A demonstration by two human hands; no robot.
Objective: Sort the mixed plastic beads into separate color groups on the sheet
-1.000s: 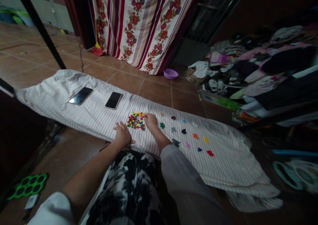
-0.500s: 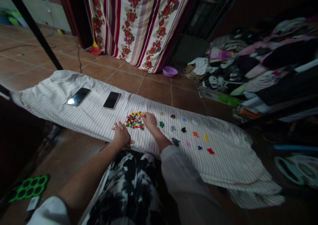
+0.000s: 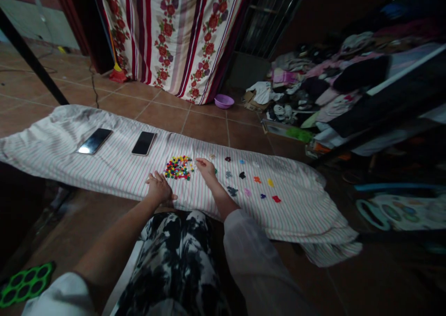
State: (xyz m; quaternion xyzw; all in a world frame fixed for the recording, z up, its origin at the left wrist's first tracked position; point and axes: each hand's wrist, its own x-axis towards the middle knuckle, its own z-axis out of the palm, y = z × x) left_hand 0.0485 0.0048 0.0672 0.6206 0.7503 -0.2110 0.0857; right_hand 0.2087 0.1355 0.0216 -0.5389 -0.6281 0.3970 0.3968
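A mixed pile of tiny coloured pieces [image 3: 178, 168], perhaps beads, lies on the striped cloth [image 3: 114, 172]. Just right of it hovers my right hand [image 3: 206, 169], thumb and forefinger pinched together; whatever is between them is too small to make out. My left hand [image 3: 159, 187] rests on the cloth at the pile's near left, fingers spread and holding nothing. To the right are small single-colour groups: black [image 3: 242, 174], orange [image 3: 257, 179], yellow [image 3: 270, 182], red [image 3: 276, 199], pink [image 3: 247, 192] and several others. My right hand partly covers a green group [image 3: 216, 170].
Two phones, one [image 3: 95, 141] farther left and another [image 3: 144, 143] nearer the pile, lie on the cloth. Beyond it are a purple bowl [image 3: 224, 102], a floral curtain [image 3: 167, 32] and a heap of clothes [image 3: 324, 79]. A green holder [image 3: 26, 284] is at lower left.
My right hand has moved from the pile's right edge slightly rightward, off the pile. My left hand stays in place beside it. The whole view has shifted, so things appear farther left.
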